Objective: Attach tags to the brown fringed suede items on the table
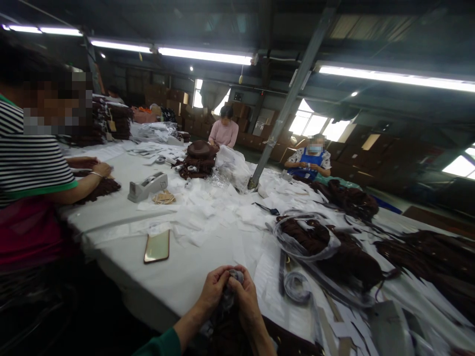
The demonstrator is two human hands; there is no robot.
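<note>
- Grey wrap (227, 296) lay bunched between the left hand (214, 287) and right hand (245, 292), running lengthwise from their grip back toward brown fabric (230, 336).
- Both hands pinched it, fingers closed, equally near.
- Beyond, leftward, a phone (156, 248) lay on the table (187, 277).

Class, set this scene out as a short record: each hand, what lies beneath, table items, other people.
Left hand: pinching a grey wad
Right hand: pinching the same grey wad
Beneath: brown cloth
On table: phone, tape dispenser, grey roll, among others
Other people: striped top, left; pink top and blue apron, farther off
</note>
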